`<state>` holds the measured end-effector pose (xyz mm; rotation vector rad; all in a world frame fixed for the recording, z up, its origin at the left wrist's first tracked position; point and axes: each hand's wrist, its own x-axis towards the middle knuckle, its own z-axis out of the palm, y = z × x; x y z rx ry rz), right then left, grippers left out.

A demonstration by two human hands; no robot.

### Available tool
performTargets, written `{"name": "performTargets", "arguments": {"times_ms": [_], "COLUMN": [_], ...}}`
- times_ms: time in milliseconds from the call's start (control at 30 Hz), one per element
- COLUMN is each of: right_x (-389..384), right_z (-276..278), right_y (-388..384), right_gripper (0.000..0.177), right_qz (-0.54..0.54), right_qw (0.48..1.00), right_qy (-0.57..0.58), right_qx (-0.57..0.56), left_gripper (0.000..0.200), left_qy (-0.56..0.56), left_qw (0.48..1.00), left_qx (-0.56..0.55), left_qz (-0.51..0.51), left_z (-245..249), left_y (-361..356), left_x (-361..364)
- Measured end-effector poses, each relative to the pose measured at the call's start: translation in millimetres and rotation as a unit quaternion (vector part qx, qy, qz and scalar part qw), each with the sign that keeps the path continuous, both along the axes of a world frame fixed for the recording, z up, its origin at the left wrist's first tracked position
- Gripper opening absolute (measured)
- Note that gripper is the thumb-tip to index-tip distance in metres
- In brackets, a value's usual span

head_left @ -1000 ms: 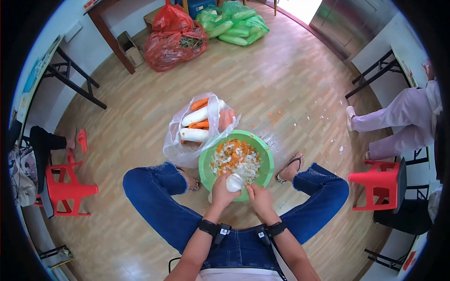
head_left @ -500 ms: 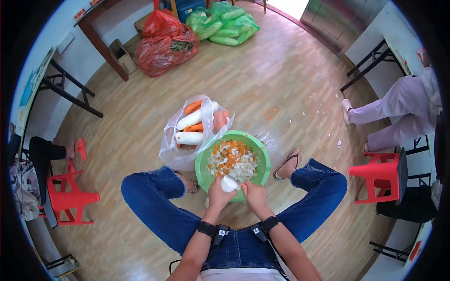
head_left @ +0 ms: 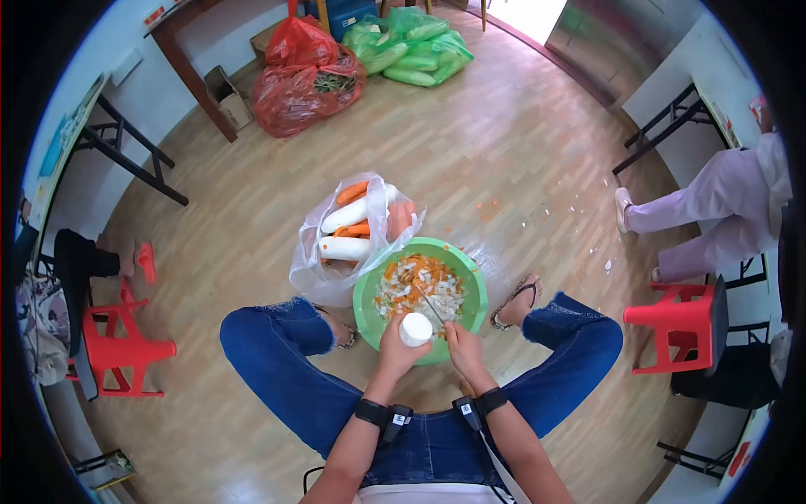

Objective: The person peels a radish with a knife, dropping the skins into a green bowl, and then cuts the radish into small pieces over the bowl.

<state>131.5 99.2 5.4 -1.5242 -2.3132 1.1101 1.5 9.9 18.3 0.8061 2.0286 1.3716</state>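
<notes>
I sit with a green basin (head_left: 474,290) on the floor between my feet. It holds chopped carrot and white radish pieces (head_left: 417,284). My left hand (head_left: 396,349) grips a stub of white radish (head_left: 416,328), cut face up, over the basin's near rim. My right hand (head_left: 464,346) holds a knife (head_left: 432,308) whose thin blade points up and left over the pieces, just right of the radish.
A clear plastic bag (head_left: 357,227) of whole carrots and radishes lies left of the basin. Red bags (head_left: 306,80) and green bags (head_left: 411,46) sit far back. Red stools (head_left: 117,344) (head_left: 676,332) stand either side. A person in light clothes (head_left: 714,210) sits right. Scraps dot the floor.
The radish stub has turned so its cut face shows upward. My right hand has lifted the knife, and its blade now shows over the chopped pieces.
</notes>
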Motion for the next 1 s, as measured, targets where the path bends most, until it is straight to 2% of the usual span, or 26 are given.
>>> {"name": "performTargets", "arguments": {"times_ms": [33,67,133,200,233,300,333,367,400,433,467,533,567,600,633,667,700,767,833,867,933,1000], "right_x": [-2,0,4,0,-2,-3,-5,-5,-7,-7,-5,-6,-5,-2,0,1,2,4,1,-1,-4,0], "right_z": [3,0,-3,4,11,15,19,24,36,45,50,57,57,55,54,52,50,49,51,51,49,46], "right_y": [1,1,1,2,3,4,5,5,7,8,9,10,12,16,17,17,17,17,16,14,10,11], "right_gripper": [0.041,0.041,0.037,0.031,0.026,0.022,0.018,0.018,0.016,0.014,0.014,0.016,0.016,0.018,0.021,0.021,0.023,0.026,0.028,0.028,0.027,0.025], "right_qz": [-0.026,-0.023,-0.079,-0.087,-0.094,-0.09,-0.086,-0.087,-0.089,-0.092,-0.097,-0.07,-0.07,-0.066,-0.061,-0.064,-0.036,-0.008,-0.022,-0.022,-0.003,0.016], "right_qw": [0.994,0.994,0.938,0.92,0.9,0.906,0.911,0.91,0.89,0.868,0.868,0.775,0.775,0.74,0.703,0.702,0.704,0.706,0.741,0.741,0.801,0.791], "right_qy": [0.085,0.085,0.187,0.221,0.254,0.243,0.232,0.236,0.232,0.225,0.228,0.305,0.305,0.302,0.299,0.3,0.287,0.273,0.229,0.228,0.149,0.152], "right_qx": [-0.064,-0.065,-0.281,-0.312,-0.34,-0.334,-0.329,-0.329,-0.381,-0.433,-0.431,-0.549,-0.55,-0.597,-0.642,-0.643,-0.648,-0.653,-0.631,-0.631,-0.58,-0.592], "left_gripper": [0.063,0.063,0.064,0.062,0.062,0.056,0.056,0.053,0.051,0.051,0.051,0.054,0.058,0.058,0.058,0.058,0.058,0.066,0.061,0.056,0.056,0.055], "left_qy": [-0.001,-0.034,-0.067,-0.185,-0.184,-0.409,-0.406,-0.51,-0.606,-0.586,-0.587,-0.65,-0.646,-0.646,-0.671,-0.694,-0.696,-0.628,-0.64,-0.652,-0.643,-0.634], "left_qw": [1.0,0.999,0.997,0.982,0.982,0.908,0.909,0.85,0.777,0.794,0.795,0.74,0.745,0.746,0.724,0.7,0.699,0.757,0.746,0.736,0.744,0.752], "left_qx": [0.001,-0.008,-0.02,0.013,0.014,0.039,0.039,0.066,0.093,0.079,0.076,0.136,0.14,0.139,0.154,0.167,0.164,0.159,0.163,0.166,0.165,0.163], "left_qz": [0.004,0.013,0.021,0.04,0.04,0.083,0.083,0.114,0.142,0.142,0.137,0.107,0.084,0.084,0.046,0.007,0.007,-0.09,-0.083,-0.076,-0.075,-0.075], "left_z": [-4,-11,-8,-4,-5,-10,-12,-14,-15,-13,-10,-1,4,5,6,6,7,7,-8,-15,-12,-11], "left_y": [-1,-3,-5,-2,-2,-3,-4,-4,-2,-1,1,0,1,1,0,-1,-2,-6,-8,-9,-10,-11], "left_x": [-1,-2,-4,-8,-9,-10,-12,-14,-17,-17,-16,-21,-21,-22,-22,-22,-22,-24,-21,-20,-20,-20]}}
